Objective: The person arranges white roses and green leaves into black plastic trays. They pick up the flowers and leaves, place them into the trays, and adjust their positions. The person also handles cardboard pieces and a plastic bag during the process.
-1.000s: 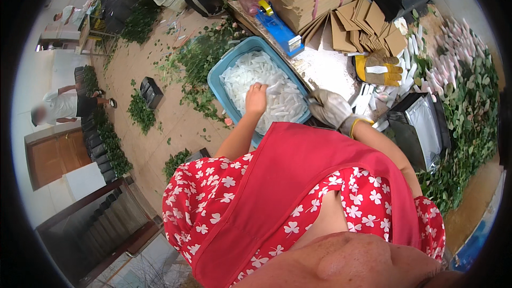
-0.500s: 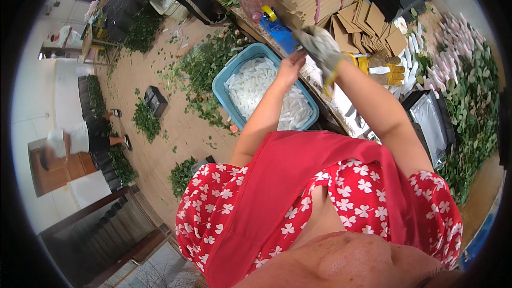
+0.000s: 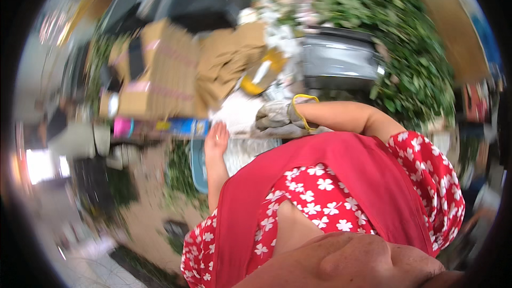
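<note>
The left hand (image 3: 216,137) is bare, fingers extended and together, palm open; it holds nothing and hovers at the far rim of the blue tub (image 3: 198,173), just beside a white pile of material (image 3: 241,113) on the bench. The right hand (image 3: 273,116) wears a grey work glove with a yellow cuff. It rests on or just over the same white pile, fingers curled loosely; whether it grips anything cannot be told, because the frame is blurred by head motion.

The blue tub sits below the hands, against the red apron (image 3: 298,192), and contains pale, translucent pieces (image 3: 246,152). Only part of its rim shows.

Judged procedure for the work in hand:
1. Keep the open left hand over the tub to steady or receive material.
2. Use the gloved hand for any pull on the white pile; the glove gives the better grip.
3. Move material the short way from pile to tub, staying low.
4. Steady the head, since the view is smeared.

Beyond the hands stand stacked flat cardboard (image 3: 170,74), a blue box (image 3: 184,126) and a pink container (image 3: 122,127). A dark grey crate (image 3: 338,64) and green foliage (image 3: 405,48) lie further right.
</note>
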Demonstrator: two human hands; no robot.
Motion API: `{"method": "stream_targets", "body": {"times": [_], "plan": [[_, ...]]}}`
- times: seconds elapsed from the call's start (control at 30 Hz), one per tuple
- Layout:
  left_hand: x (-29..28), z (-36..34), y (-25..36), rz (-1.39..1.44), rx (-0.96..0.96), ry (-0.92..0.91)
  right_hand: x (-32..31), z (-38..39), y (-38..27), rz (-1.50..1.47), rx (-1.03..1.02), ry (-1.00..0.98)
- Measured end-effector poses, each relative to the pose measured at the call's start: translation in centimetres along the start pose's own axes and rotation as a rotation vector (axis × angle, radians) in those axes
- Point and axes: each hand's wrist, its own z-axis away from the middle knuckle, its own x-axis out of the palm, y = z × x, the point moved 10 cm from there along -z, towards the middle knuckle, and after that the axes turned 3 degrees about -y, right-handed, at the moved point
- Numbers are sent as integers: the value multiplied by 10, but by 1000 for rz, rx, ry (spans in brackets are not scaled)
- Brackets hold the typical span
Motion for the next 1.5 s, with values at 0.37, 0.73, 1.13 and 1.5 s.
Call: {"method": "stream_targets", "body": {"times": [0.37, 0.73, 1.13, 1.5], "plan": [[480, 234, -174, -1505, 1630, -1278, 6, 296, 160, -772, 212, 885], [613, 121, -373, -2813, 1651, -867, -15, 324, 219, -679, 324, 1249], [624, 116, -367, -2619, 1354, -829, -39, 285, 265, 191, 734, 1047], [328, 154, -88, -1417, 1096, -984, -57, 291, 190, 244, 756, 871]]}}
